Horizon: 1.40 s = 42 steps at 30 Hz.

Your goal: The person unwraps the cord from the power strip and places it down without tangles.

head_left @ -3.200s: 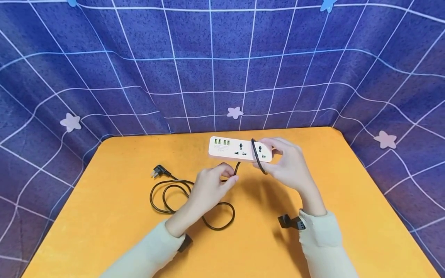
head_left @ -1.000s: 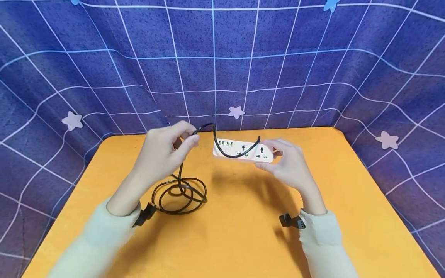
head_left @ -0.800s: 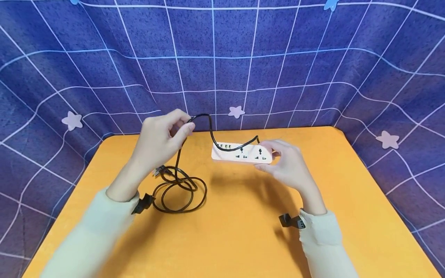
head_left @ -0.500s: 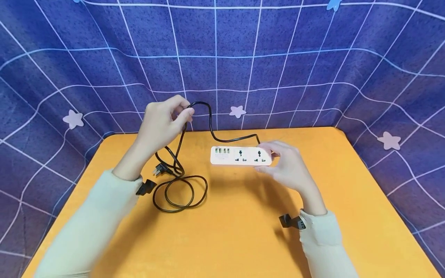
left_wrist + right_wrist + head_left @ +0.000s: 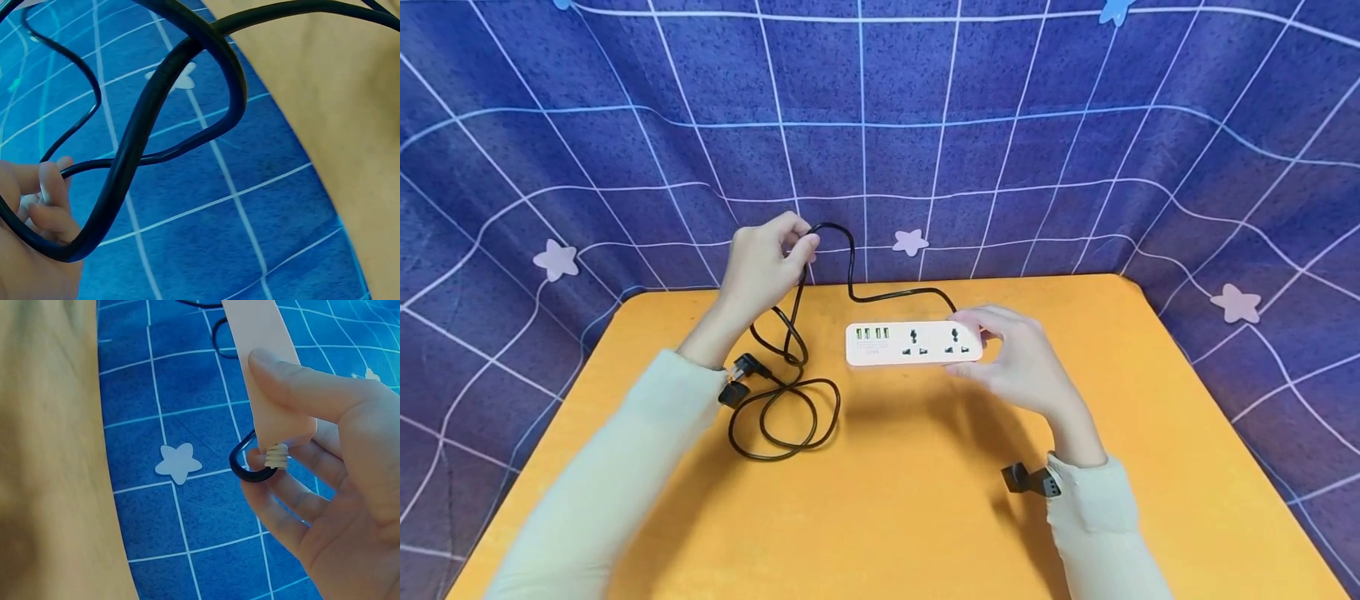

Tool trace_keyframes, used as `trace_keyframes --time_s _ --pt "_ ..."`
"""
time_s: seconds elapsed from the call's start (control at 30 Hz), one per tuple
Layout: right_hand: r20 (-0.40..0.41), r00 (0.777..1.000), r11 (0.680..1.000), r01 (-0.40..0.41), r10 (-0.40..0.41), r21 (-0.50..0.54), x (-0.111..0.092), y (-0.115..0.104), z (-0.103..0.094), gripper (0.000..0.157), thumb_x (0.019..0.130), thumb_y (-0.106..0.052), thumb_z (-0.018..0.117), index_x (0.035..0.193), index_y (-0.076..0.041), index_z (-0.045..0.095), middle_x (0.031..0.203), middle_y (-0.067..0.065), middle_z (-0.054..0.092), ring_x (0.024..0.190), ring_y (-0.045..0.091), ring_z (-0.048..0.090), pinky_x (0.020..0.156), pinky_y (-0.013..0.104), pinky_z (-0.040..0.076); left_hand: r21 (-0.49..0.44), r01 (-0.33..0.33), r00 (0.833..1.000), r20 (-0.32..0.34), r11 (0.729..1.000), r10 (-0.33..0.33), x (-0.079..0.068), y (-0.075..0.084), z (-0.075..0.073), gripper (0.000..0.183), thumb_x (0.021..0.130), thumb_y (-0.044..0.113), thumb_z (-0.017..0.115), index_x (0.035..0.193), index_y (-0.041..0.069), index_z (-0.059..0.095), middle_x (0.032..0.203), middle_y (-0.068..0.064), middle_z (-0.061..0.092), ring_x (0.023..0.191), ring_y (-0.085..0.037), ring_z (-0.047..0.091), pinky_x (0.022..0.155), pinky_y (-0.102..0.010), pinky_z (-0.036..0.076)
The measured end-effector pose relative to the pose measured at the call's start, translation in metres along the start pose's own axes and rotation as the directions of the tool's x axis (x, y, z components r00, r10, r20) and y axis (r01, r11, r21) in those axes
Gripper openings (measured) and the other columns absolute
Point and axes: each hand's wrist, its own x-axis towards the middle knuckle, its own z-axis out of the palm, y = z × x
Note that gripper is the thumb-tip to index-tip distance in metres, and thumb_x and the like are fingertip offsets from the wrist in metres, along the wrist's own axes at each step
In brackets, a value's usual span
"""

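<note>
A white power strip [image 5: 891,343] with sockets and several green USB ports is held above the table, its face toward the head camera. My right hand [image 5: 1021,367] grips its right end. In the right wrist view the thumb lies along the strip [image 5: 265,337], with fingers behind it near the pale cord sleeve [image 5: 276,456]. Up and to the left, my left hand [image 5: 765,265] pinches the black power cord [image 5: 851,275] between thumb and fingers. From there the cord [image 5: 128,156] hangs in a crossed loop. Its black plug [image 5: 751,364] sits beside the left wrist, partly covered by the wrist camera.
Loose cord coils lie on the yellow table [image 5: 880,517], left of centre. A blue curtain [image 5: 895,158] with white grid lines and star shapes stands behind the table and along both sides.
The left hand has gone up and left, lifting more cord off the table. Cord that crossed the strip's face now runs behind it. The strip has lowered slightly, still in the right hand.
</note>
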Motion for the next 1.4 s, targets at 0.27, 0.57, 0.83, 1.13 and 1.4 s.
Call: trace_keyframes --time_s 0.27,0.57,0.83,1.13,1.4 --pt "-0.011 1.0 1.0 0.004 -0.004 0.012 -0.002 0.0 -0.006 0.059 0.073 -0.014 0.1 0.127 -0.016 0.076 0.12 -0.007 0.073 0.098 0.012 0.065 0.088 0.037 0.055 0.021 0.065 0.998 -0.004 0.998 -0.065 -0.004 -0.009 0.02 0.017 0.106 0.027 0.067 0.103 0.012 0.074 0.082 0.001 0.078 0.051 -0.018 0.055 0.062 -0.037 0.041" --pt "-0.034 0.999 1.0 -0.005 0.006 0.018 -0.004 -0.002 -0.011 0.061 0.073 -0.016 0.1 0.129 -0.017 0.076 0.124 -0.006 0.073 0.102 0.013 0.067 0.09 0.035 0.055 -0.007 0.123 0.992 -0.012 0.992 -0.123 -0.007 0.0 0.042 0.015 0.106 0.028 0.067 0.103 0.014 0.074 0.083 0.003 0.077 0.056 -0.019 0.057 0.065 -0.037 0.043" --pt "-0.106 0.994 1.0 -0.001 0.004 0.023 -0.004 0.0 -0.016 0.061 0.072 -0.013 0.101 0.128 -0.015 0.075 0.122 -0.005 0.074 0.102 0.013 0.068 0.09 0.028 0.056 -0.043 0.125 0.992 0.031 0.991 -0.124 -0.029 0.013 0.063 0.014 0.106 0.026 0.068 0.103 0.013 0.073 0.086 0.002 0.076 0.051 -0.016 0.052 0.061 -0.036 0.044" --pt "-0.154 0.988 0.999 0.011 -0.003 0.053 -0.002 0.001 -0.015 0.058 0.073 -0.01 0.1 0.127 -0.013 0.076 0.12 -0.001 0.076 0.099 0.016 0.068 0.087 0.024 0.056 -0.051 0.092 0.991 0.103 0.994 -0.087 -0.062 0.029 0.077 0.006 0.103 0.012 0.064 0.105 0.012 0.07 0.09 -0.001 0.073 0.05 -0.012 0.047 0.052 -0.031 0.039" --pt "-0.17 0.985 0.998 -0.008 0.017 0.057 -0.002 0.002 -0.014 0.058 0.076 -0.012 0.099 0.128 -0.012 0.075 0.117 -0.001 0.076 0.098 0.014 0.069 0.085 0.02 0.055 -0.06 -0.048 0.974 0.218 0.997 0.06 -0.08 0.036 0.087 0.026 0.105 0.017 0.069 0.13 0.013 0.068 0.091 -0.004 0.077 0.058 -0.011 0.057 0.051 -0.029 0.046"
